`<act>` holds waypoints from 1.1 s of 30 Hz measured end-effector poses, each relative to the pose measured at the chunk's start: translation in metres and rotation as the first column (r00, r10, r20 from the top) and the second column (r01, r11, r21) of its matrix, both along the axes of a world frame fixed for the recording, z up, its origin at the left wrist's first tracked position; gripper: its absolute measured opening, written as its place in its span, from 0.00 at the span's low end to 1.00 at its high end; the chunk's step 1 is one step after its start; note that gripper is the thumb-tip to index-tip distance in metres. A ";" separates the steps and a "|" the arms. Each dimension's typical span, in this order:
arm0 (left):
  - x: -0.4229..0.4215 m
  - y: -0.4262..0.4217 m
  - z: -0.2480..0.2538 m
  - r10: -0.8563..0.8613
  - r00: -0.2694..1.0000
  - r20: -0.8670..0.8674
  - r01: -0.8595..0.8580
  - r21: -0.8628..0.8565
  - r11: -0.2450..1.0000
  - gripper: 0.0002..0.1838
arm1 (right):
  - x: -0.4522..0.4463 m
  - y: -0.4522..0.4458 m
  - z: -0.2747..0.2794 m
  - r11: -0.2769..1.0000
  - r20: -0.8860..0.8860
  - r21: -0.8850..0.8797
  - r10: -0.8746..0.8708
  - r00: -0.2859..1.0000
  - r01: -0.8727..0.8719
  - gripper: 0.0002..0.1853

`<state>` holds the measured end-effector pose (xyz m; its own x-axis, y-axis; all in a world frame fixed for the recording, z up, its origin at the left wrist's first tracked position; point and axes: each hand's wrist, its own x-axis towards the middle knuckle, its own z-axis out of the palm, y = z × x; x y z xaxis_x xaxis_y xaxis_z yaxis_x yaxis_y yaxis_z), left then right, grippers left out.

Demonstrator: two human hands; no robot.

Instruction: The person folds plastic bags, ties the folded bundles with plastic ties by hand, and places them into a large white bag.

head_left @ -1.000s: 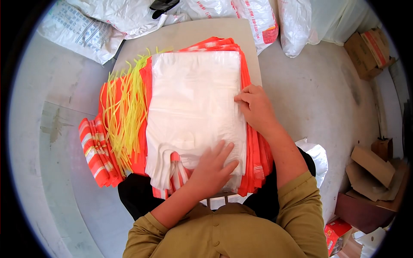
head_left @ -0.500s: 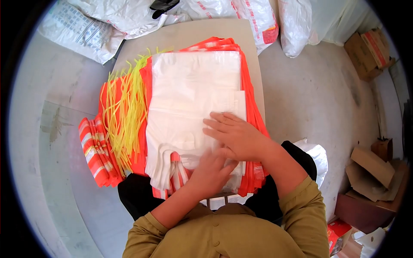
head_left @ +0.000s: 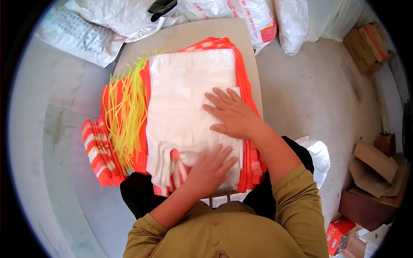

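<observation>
Ten fingers are showing no grip on anything; on the right hand [head_left: 234,114] they are spreading open, palm down, over the upper part of a narrow folded strip [head_left: 237,144] along the right edge of the white plastic bags [head_left: 185,103]; on the left hand [head_left: 210,171] they are lying loosely apart over the lower part, nearer the person's body, though blur is hiding whether the tips are touching the film; the white bags are lying in a stack in front of the person, their looped handles [head_left: 161,165] facing the body and a red-and-white striped piece showing between them.

For good handling, the pressure would best be coming from flat palms and spread fingers, not from the tips; thin film like this is probably creasing or sliding easily, so one hand would be anchoring the strip while the other is smoothing along its length; the strip's edge would need to be running straight, without dragging the layers beneath.

Farther out, red bags [head_left: 247,103] are lying under the white stack and jutting past it on the right; yellow strips [head_left: 122,116] are lying to the left, beside a folded striped bundle [head_left: 100,152]; the table [head_left: 193,34] is showing beyond, with white sacks [head_left: 86,36] lying past its far edge.
</observation>
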<state>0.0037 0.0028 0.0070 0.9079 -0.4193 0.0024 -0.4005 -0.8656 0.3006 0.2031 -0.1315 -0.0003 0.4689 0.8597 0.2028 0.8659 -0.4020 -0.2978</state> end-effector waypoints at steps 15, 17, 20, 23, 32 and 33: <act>-0.041 0.051 0.031 0.132 0.951 0.279 -0.054 -0.270 0.961 0.24 | -0.026 -0.010 0.021 0.996 0.074 0.090 -0.032 0.997 0.025 0.32; -0.038 0.068 0.043 0.242 0.901 0.360 -0.128 -0.312 0.941 0.23 | -0.037 -0.009 0.021 0.999 0.048 0.028 0.015 0.999 -0.016 0.34; -0.041 0.108 0.035 0.534 0.782 0.322 -0.410 -0.380 0.829 0.21 | -0.048 -0.010 0.018 1.000 -0.005 -0.029 0.005 1.000 -0.005 0.36; -0.038 0.158 0.011 0.756 0.624 0.197 -0.623 -0.458 0.634 0.18 | -0.046 -0.009 0.023 0.999 0.023 0.038 -0.019 1.000 0.018 0.34; -0.008 0.225 -0.031 0.740 0.645 0.189 -0.727 -0.145 0.671 0.21 | -0.036 -0.014 0.033 0.986 0.064 0.149 -0.090 0.994 0.080 0.28; -0.003 0.226 -0.032 0.733 0.650 0.201 -0.726 -0.120 0.677 0.21 | -0.035 -0.014 0.033 0.984 0.061 0.157 -0.095 0.994 0.084 0.27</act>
<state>0.0011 0.2285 -0.0250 0.8941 0.3811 0.2353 0.3007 -0.9001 0.3153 0.1683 -0.1454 0.0326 0.5231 0.7711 0.3630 0.8487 -0.4326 -0.3041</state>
